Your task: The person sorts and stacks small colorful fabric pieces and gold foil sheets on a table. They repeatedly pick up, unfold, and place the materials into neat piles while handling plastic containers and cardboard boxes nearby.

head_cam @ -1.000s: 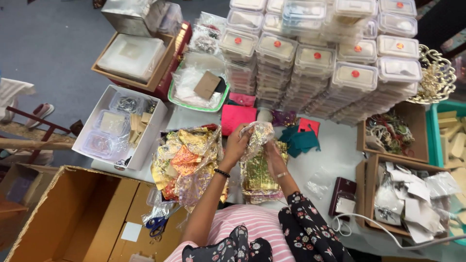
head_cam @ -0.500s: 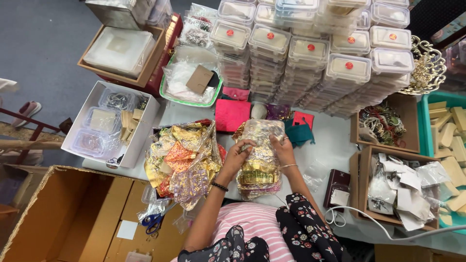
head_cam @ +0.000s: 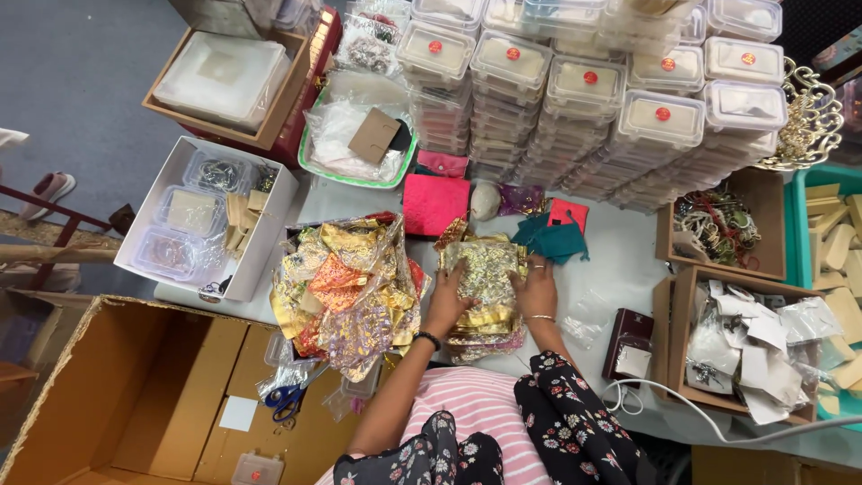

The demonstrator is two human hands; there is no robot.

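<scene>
On the white worktop [head_cam: 620,260], a stack of gold pouches [head_cam: 485,278] is gripped between both hands, the left hand [head_cam: 446,304] at its left edge and the right hand [head_cam: 536,287] at its right. The pouches look light, soft and slippery, so they are best held by the edges.

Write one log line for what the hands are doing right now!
left hand: on gold pouch | right hand: on same pouch | pouch: atop small stack on table | beside: heap of shiny pouches
</scene>
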